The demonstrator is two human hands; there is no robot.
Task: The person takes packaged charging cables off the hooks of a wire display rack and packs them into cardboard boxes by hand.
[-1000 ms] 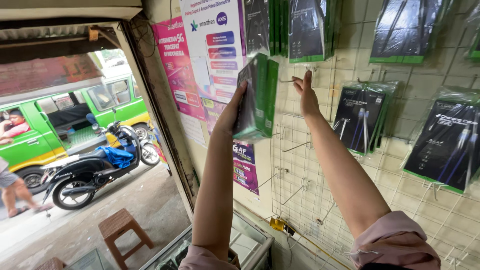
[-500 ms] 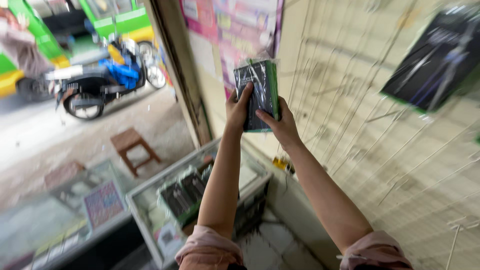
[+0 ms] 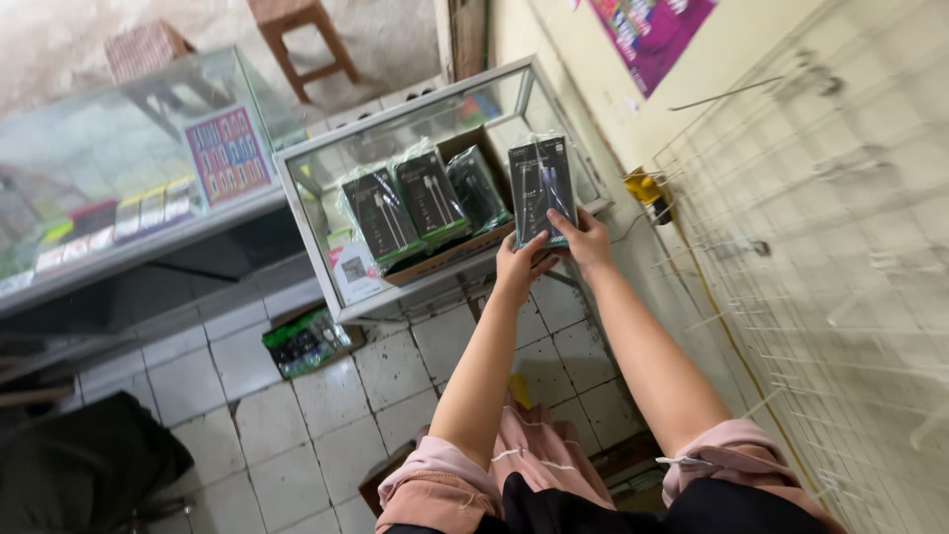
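While we look down, items run big to small: wire grid wall [image 3: 840, 297] w/ bare hooks at right; glass display case [image 3: 306, 198], open cardboard box [image 3: 445, 255] on top w/ dark green-edged packets [image 3: 405, 203] stood upright, faces showing. Stack of same packets [image 3: 542, 188] held over case's right end. Left hand [image 3: 516, 267] cups bottom edge, right hand [image 3: 585, 240] clasps side – both closed on stack, prob. to keep it squared.

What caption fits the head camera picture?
Both hands, left hand and right hand, hold a dark cable packet above a glass display case.
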